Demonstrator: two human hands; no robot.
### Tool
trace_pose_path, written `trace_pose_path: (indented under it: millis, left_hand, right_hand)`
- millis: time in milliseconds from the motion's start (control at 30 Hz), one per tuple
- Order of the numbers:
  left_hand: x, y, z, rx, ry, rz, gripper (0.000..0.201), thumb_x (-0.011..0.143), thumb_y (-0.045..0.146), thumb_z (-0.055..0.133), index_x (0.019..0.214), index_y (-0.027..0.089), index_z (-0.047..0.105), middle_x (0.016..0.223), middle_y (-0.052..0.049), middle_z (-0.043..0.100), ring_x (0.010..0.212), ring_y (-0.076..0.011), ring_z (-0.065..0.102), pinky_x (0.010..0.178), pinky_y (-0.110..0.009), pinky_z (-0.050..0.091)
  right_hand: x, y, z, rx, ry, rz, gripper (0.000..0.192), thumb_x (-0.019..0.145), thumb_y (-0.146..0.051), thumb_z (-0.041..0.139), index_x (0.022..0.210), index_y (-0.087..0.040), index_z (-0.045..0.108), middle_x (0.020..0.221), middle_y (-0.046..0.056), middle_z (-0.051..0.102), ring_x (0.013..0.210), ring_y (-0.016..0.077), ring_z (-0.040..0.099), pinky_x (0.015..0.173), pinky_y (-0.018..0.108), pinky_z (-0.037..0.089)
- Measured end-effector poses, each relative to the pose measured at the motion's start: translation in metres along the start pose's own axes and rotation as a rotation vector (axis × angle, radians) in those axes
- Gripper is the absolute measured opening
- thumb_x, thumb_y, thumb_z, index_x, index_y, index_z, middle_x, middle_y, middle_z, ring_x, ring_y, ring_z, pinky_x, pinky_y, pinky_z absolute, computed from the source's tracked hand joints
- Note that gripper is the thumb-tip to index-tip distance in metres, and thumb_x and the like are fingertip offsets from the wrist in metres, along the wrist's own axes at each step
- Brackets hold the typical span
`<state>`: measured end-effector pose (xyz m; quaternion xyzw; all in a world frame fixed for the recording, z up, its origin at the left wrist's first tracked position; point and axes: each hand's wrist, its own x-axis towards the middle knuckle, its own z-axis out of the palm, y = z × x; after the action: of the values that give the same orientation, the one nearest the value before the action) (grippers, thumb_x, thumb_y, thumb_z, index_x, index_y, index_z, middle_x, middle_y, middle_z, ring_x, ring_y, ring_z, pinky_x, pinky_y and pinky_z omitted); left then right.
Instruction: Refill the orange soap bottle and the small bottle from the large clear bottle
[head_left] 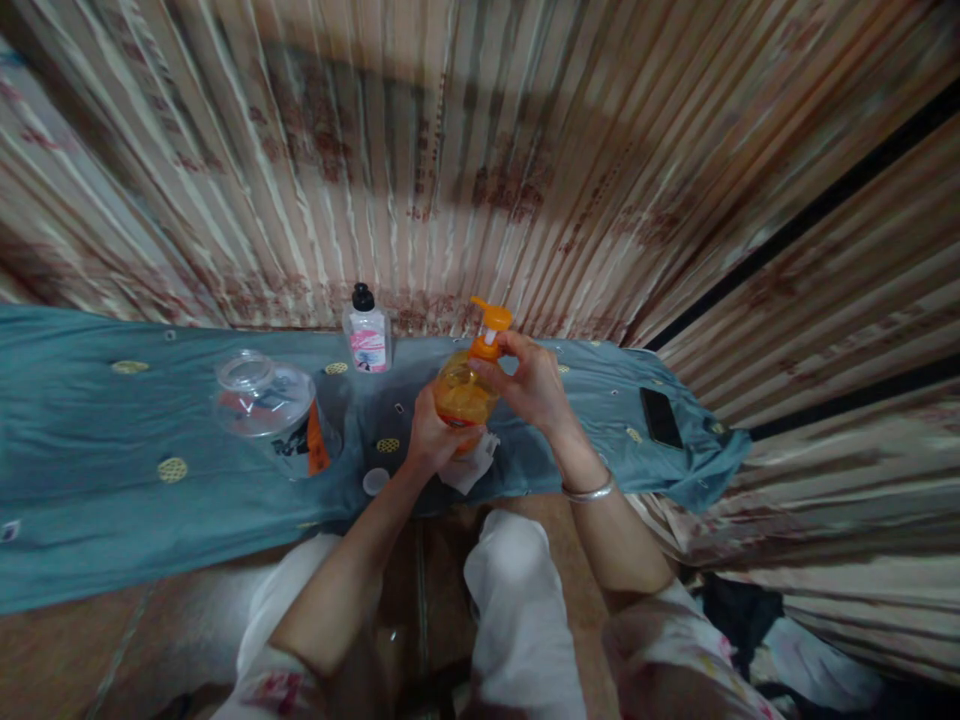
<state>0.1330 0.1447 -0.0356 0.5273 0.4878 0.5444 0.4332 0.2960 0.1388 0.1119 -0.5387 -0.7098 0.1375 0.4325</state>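
A pump bottle (465,390) of clear yellow-orange liquid stands slightly tilted in front of me. My left hand (433,435) is wrapped round its lower body from the left. At the neck, the fingers of my right hand (529,380) close on the collar of the orange pump top (495,322), whose spout points left. Part of the label is hidden behind my left hand. Under the bottle, a white crumpled tissue (471,468) lies on the cloth. A small round whitish cap or lid (376,482) rests beside my left forearm.
Behind on the left stands a clear bottle (369,340) with a black cap and pink label. Further left is a clear plastic tub (289,430) with a round lidded top. A black phone (661,418) lies right on the teal cloth (90,430). Pleated curtains (480,150) hang behind.
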Motion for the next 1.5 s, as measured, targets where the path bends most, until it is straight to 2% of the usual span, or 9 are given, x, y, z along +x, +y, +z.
trace_pose_path:
  millis: [300,467,667,767,867,1000,1167,1300,1500]
  left_hand:
    - [-0.002,0.017,-0.017,0.036,0.037,-0.066,0.089,0.043,0.026,0.109,0.117,0.024,0.06,0.116,-0.006,0.076,0.114,-0.0355,0.078,0.107,-0.056,0.063]
    - [0.004,0.017,-0.031,0.06,0.083,-0.046,0.088,0.044,0.028,0.109,0.115,0.026,0.058,0.11,-0.002,0.076,0.109,-0.0334,0.08,0.105,-0.054,0.065]
    - [0.008,0.013,-0.043,0.034,0.079,-0.044,0.088,0.044,0.035,0.109,0.116,0.026,0.059,0.108,-0.003,0.077,0.11,-0.0338,0.08,0.106,-0.053,0.065]
    - [0.008,0.009,-0.046,0.004,0.096,-0.037,0.088,0.042,0.034,0.109,0.114,0.026,0.059,0.107,-0.001,0.077,0.107,-0.0322,0.08,0.107,-0.054,0.064]
    - [0.006,0.008,-0.047,-0.017,0.085,-0.05,0.091,0.042,0.031,0.108,0.118,0.025,0.06,0.112,-0.002,0.077,0.109,-0.0316,0.079,0.109,-0.053,0.063]
    - [0.002,0.012,-0.049,-0.034,0.046,-0.095,0.095,0.041,0.028,0.109,0.123,0.024,0.061,0.116,-0.004,0.079,0.115,-0.0319,0.079,0.111,-0.053,0.062]
    - [-0.003,0.014,-0.046,-0.086,-0.027,-0.124,0.097,0.039,0.024,0.109,0.124,0.026,0.061,0.116,-0.003,0.08,0.116,-0.0316,0.079,0.112,-0.053,0.061]
    - [-0.005,0.012,-0.039,-0.173,-0.07,-0.122,0.093,0.042,0.021,0.108,0.122,0.025,0.061,0.116,-0.005,0.079,0.114,-0.0323,0.079,0.108,-0.054,0.063]
    - [-0.003,0.01,-0.033,-0.175,-0.031,-0.068,0.099,0.042,0.022,0.106,0.128,0.026,0.057,0.123,-0.006,0.077,0.125,-0.0336,0.077,0.116,-0.055,0.059]
  right_hand:
    - [-0.032,0.031,0.018,0.163,0.044,0.091,0.057,0.102,-0.057,0.071,0.151,-0.028,0.066,0.148,0.011,0.078,0.12,0.0261,0.08,0.104,0.043,0.064]
    - [-0.083,0.059,0.047,-0.249,-0.317,0.271,0.05,0.104,-0.03,0.067,0.153,-0.018,0.067,0.154,0.021,0.074,0.144,0.0309,0.071,0.123,0.05,0.055]
    - [-0.115,0.05,0.091,-0.298,-0.555,0.286,0.092,0.079,-0.039,0.099,0.162,-0.023,0.062,0.18,0.022,0.049,0.167,0.044,0.044,0.131,0.066,0.042]
    - [-0.112,0.055,0.099,-0.201,-0.435,0.295,0.052,0.085,-0.018,0.084,0.137,-0.022,0.08,0.163,0.02,0.067,0.151,0.037,0.061,0.127,0.057,0.047]
    - [-0.103,0.069,0.093,-0.139,-0.322,0.325,0.018,0.09,-0.012,0.07,0.099,-0.02,0.083,0.112,0.014,0.084,0.111,0.0283,0.077,0.107,0.043,0.058]
    - [-0.08,0.079,0.069,-0.005,-0.159,0.368,0.031,0.103,-0.042,0.061,0.082,-0.023,0.073,0.065,-0.002,0.064,0.065,0.0198,0.062,0.067,0.031,0.054]
    - [-0.023,0.047,0.038,0.291,0.007,0.227,0.059,0.095,-0.076,0.062,0.11,-0.022,0.08,0.095,0.002,0.078,0.088,0.0204,0.068,0.081,0.031,0.058]
    - [0.009,0.01,0.036,0.496,-0.203,0.155,0.063,0.096,-0.082,0.058,0.104,-0.024,0.083,0.096,0.003,0.079,0.096,0.0226,0.071,0.091,0.035,0.061]
    - [-0.036,-0.009,0.055,0.312,0.048,0.101,0.062,0.111,-0.067,0.042,0.137,-0.023,0.079,0.141,0.012,0.08,0.138,0.0292,0.068,0.126,0.05,0.05]
